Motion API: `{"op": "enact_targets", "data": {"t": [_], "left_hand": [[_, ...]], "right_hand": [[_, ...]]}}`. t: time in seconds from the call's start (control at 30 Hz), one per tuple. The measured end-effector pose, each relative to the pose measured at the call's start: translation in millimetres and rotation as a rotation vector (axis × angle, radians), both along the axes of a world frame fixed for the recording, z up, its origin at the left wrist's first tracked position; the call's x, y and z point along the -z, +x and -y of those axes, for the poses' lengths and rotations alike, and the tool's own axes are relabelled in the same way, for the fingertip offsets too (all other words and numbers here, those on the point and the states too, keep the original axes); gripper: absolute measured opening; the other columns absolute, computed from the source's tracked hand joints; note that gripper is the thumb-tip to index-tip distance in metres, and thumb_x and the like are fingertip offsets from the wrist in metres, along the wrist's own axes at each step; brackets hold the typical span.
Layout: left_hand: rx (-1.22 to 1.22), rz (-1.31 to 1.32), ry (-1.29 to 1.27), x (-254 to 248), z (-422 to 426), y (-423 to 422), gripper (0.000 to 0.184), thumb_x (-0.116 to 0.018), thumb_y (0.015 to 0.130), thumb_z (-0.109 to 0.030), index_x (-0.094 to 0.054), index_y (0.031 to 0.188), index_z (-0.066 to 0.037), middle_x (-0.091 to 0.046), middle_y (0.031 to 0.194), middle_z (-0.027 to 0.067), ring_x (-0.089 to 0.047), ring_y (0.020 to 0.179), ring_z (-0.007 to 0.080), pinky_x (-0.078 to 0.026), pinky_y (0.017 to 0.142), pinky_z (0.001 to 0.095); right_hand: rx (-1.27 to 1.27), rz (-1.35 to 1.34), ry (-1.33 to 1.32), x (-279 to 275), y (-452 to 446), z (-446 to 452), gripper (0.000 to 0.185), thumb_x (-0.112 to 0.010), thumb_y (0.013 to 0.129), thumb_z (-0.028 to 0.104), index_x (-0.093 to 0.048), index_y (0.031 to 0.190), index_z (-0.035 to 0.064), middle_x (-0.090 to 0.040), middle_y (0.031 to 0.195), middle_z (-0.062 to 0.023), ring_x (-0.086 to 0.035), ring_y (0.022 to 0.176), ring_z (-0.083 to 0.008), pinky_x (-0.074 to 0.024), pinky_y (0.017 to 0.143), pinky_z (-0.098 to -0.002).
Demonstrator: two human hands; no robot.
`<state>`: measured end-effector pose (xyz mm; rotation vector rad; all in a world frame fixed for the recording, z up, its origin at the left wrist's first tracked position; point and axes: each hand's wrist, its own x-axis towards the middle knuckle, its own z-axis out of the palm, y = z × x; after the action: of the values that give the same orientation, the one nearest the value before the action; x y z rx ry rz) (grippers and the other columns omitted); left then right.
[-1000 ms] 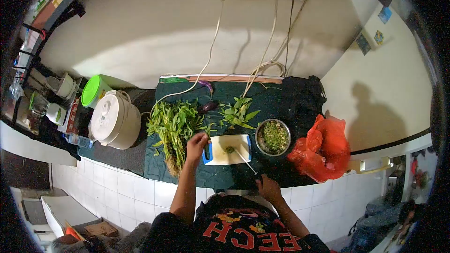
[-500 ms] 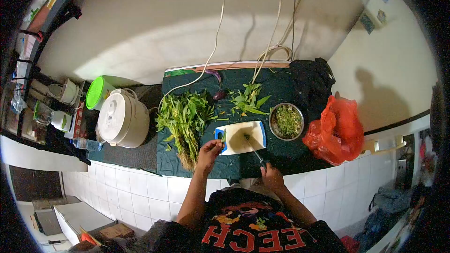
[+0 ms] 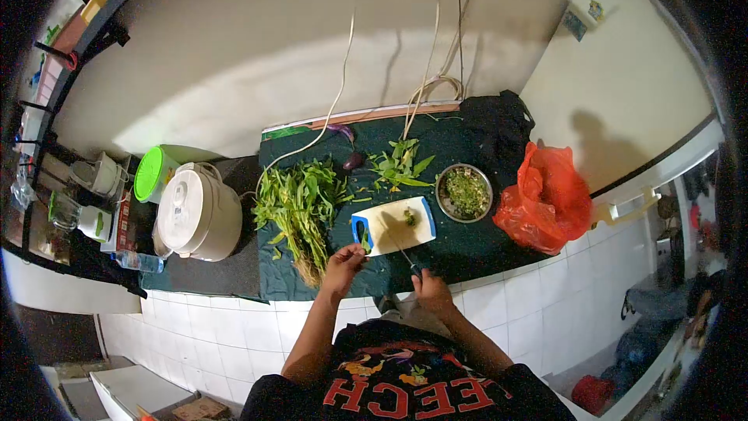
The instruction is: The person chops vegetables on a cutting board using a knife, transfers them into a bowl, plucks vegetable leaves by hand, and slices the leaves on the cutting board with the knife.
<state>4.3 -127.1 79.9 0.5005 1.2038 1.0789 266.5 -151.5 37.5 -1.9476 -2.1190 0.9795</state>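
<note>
In the head view my left hand (image 3: 345,265) is closed in a pinch on a green leafy stem (image 3: 365,242), at the near left corner of the white cutting board with blue ends (image 3: 389,242). My right hand (image 3: 433,294) grips the dark handle of a knife (image 3: 402,252), whose blade slants up and left over the board's near edge. A small heap of chopped greens (image 3: 410,218) lies on the board. Just left of the board is a large bunch of leafy greens with roots (image 3: 300,203). Loose leafy sprigs (image 3: 401,164) lie behind it.
A metal bowl of chopped greens (image 3: 465,192) stands right of the board, with a red plastic bag (image 3: 545,203) beyond. Purple eggplant (image 3: 353,160) lies at the back. A white rice cooker (image 3: 199,214) stands at left, and cables (image 3: 343,70) hang down the wall.
The view has shifted, so the table sits slightly further left. The heap of chopped greens on the board looks larger. Both hands keep their holds.
</note>
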Motion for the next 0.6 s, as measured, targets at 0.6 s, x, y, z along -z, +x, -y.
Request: {"op": "enact_targets", "data": {"t": [0.6], "left_hand": [[-0.070, -0.050, -0.004, -57, -22, 39, 0.019, -0.065, 0.095, -0.019, -0.064, 0.111, -0.008, -0.063, 0.101, -0.0028, -0.058, 0.093, 0.0104, -0.046, 0.086, 0.0280]], "right_hand": [[0.076, 0.008, 0.299, 14, 108, -23, 0.036, -0.054, 0.096, 0.031, -0.053, 0.104, -0.0037, -0.063, 0.084, -0.0275, -0.063, 0.078, -0.0453, -0.0503, 0.069, -0.0525]]}}
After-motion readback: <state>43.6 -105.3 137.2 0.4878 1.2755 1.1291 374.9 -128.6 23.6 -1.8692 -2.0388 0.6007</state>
